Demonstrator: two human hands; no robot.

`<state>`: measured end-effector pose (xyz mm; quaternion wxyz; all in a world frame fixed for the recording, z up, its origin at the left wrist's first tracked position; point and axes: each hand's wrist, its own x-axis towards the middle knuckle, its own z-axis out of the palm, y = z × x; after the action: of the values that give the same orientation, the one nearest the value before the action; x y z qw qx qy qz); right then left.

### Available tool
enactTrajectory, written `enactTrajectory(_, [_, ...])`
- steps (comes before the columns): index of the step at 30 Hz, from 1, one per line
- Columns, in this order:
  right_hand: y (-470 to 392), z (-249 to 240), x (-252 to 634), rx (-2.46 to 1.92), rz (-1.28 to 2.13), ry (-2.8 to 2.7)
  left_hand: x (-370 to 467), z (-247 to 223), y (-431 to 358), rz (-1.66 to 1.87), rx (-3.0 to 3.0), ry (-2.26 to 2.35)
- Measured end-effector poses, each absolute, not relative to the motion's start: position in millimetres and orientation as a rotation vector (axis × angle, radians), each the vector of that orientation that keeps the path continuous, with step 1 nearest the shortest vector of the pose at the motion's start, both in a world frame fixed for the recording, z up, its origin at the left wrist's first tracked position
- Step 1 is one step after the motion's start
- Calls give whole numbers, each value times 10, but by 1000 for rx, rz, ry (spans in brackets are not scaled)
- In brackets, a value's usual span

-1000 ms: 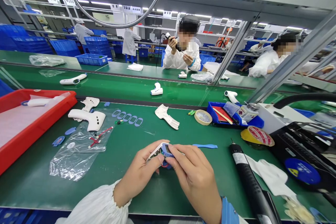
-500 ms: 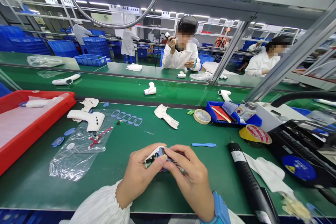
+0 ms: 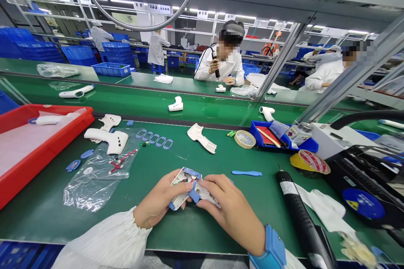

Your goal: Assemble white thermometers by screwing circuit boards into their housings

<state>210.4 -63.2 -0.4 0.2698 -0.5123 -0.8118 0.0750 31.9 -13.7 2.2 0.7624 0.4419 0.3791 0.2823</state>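
Both hands hold an open white and blue device housing (image 3: pixel 179 200) above the green bench, with small parts showing inside it. My left hand (image 3: pixel 158 201) grips its left side, thumb on top. My right hand (image 3: pixel 229 208) is closed on the right part, fingertips by a blue piece (image 3: pixel 194 193). Behind the hands lies a white shell half (image 3: pixel 202 138). A blue stick tool (image 3: pixel 246 173) rests to the right. White gun-shaped shells (image 3: pixel 109 138), a clear bag (image 3: pixel 91 189) with red wires (image 3: pixel 118 163), and blue oval frames (image 3: pixel 154 139) lie to the left.
A red tray (image 3: pixel 47 153) stands at the left. On the right are a black electric screwdriver (image 3: pixel 299 214), a white glove (image 3: pixel 325 210), tape rolls (image 3: pixel 245 139) and a blue bin (image 3: pixel 284 145). Beyond, a belt (image 3: pixel 135 105) carries white devices; a person (image 3: pixel 221 63) works across it.
The housing has been turned so its open inside and blue end show. The conveyor devices have shifted slightly left. The person across has lowered a black tool onto a white device.
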Motion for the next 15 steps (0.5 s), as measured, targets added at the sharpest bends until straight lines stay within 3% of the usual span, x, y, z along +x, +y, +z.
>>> enactTrajectory(15, [-650,-11,1950,-1359,308,-2165,154,32,1,538,1190,926])
